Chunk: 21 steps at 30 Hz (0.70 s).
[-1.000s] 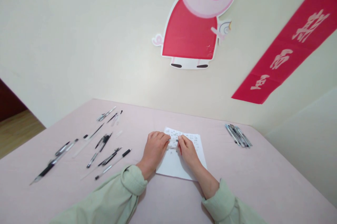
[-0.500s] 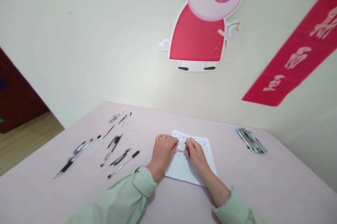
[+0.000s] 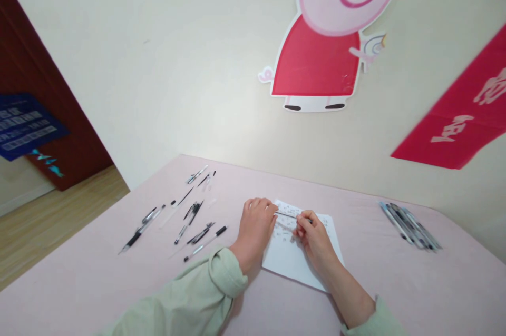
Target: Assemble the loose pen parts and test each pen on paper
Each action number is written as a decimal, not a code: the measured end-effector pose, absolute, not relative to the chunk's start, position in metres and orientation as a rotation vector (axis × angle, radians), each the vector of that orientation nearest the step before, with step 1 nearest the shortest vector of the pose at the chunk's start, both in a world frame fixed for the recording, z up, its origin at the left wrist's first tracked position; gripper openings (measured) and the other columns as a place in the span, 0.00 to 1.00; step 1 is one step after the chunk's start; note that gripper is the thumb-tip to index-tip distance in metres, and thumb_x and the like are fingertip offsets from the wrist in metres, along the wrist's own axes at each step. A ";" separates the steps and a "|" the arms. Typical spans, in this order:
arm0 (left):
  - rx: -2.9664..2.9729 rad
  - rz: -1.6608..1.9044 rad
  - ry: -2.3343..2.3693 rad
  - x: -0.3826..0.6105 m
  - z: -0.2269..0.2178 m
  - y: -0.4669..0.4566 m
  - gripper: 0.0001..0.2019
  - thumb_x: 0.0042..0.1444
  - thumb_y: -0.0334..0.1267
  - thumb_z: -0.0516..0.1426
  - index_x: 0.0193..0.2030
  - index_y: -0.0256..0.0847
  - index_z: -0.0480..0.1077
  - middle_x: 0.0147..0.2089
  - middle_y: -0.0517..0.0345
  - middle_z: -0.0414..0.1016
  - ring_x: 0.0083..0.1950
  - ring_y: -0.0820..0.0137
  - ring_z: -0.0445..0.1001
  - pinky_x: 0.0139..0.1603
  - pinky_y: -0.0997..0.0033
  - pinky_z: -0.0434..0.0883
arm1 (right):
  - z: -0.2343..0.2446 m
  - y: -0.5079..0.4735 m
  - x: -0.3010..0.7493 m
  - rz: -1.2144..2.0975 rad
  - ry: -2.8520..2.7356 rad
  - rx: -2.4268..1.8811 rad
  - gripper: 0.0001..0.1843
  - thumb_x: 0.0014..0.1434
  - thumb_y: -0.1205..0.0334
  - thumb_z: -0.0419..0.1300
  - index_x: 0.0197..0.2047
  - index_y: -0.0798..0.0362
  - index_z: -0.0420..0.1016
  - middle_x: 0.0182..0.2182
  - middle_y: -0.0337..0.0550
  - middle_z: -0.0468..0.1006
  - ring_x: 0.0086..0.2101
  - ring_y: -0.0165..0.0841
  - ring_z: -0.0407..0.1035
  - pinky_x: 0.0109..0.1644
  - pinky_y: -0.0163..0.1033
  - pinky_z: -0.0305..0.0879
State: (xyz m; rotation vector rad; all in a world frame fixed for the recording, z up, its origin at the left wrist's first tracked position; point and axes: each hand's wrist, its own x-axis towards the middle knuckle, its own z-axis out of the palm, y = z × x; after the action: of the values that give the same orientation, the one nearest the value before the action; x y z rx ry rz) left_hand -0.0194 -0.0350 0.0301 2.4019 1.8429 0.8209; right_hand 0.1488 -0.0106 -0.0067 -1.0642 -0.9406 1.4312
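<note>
A thin dark pen refill (image 3: 286,214) spans the gap between my hands, above a sheet of white paper (image 3: 292,267) with handwriting on its upper part. My right hand (image 3: 315,238) pinches the refill's right end between thumb and fingers, with a dark tip showing past them. At the refill's other end, my left hand (image 3: 256,228) is closed with the knuckles up, at the paper's left edge. What it grips looks like a pen, mostly hidden by the fingers.
Loose pens and parts, among them a black-capped pen (image 3: 205,244) and a black-gripped pen (image 3: 140,231), lie spread on the left of the pink table (image 3: 245,315). A bundle of pens (image 3: 409,225) lies at the right. Behind the table rises a wall (image 3: 221,115).
My hands have moved farther apart, baring a longer dark length of refill between them. The whole view has shifted, so the table and wall appear farther right.
</note>
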 end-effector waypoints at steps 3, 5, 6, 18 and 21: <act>2.430 0.495 2.052 -0.056 0.048 -0.027 0.07 0.60 0.34 0.54 0.43 0.40 0.71 0.44 0.51 0.73 0.49 0.60 0.68 0.52 0.56 0.59 | -0.005 -0.010 0.150 1.463 -0.880 -1.053 0.12 0.46 0.58 0.67 0.28 0.50 0.67 0.17 0.28 0.61 0.19 0.23 0.55 0.28 0.31 0.64; 2.410 0.269 2.188 -0.087 0.057 -0.021 0.08 0.59 0.34 0.53 0.43 0.38 0.70 0.46 0.46 0.73 0.50 0.57 0.69 0.52 0.55 0.59 | -0.004 -0.009 0.150 1.468 -0.865 -1.033 0.11 0.46 0.58 0.67 0.31 0.50 0.71 0.17 0.28 0.61 0.19 0.23 0.54 0.27 0.30 0.63; 2.358 0.143 2.273 -0.103 0.059 -0.018 0.08 0.59 0.34 0.53 0.43 0.36 0.70 0.46 0.45 0.74 0.51 0.55 0.69 0.52 0.54 0.59 | -0.004 -0.009 0.150 1.465 -0.864 -1.023 0.11 0.46 0.58 0.67 0.33 0.50 0.73 0.16 0.28 0.61 0.18 0.23 0.54 0.27 0.30 0.62; 2.184 -0.023 2.317 -0.136 0.055 -0.008 0.11 0.58 0.31 0.48 0.43 0.34 0.68 0.44 0.39 0.74 0.45 0.54 0.73 0.41 0.61 0.64 | -0.003 -0.001 0.152 1.506 -0.642 -0.912 0.13 0.44 0.54 0.70 0.30 0.52 0.73 0.21 0.31 0.66 0.19 0.22 0.58 0.27 0.32 0.66; 2.234 0.250 2.162 -0.102 0.064 -0.018 0.09 0.61 0.34 0.47 0.44 0.37 0.64 0.43 0.46 0.73 0.41 0.60 0.73 0.38 0.66 0.63 | -0.005 0.001 0.153 1.503 -0.570 -0.892 0.15 0.44 0.53 0.70 0.29 0.50 0.69 0.20 0.30 0.65 0.19 0.22 0.58 0.27 0.31 0.66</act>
State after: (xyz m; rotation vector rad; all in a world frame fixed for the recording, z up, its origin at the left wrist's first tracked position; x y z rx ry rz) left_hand -0.1017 -0.0183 0.0638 2.2344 2.1618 0.2501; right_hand 0.1530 0.0012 -0.0050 -0.8924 -0.5699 1.5032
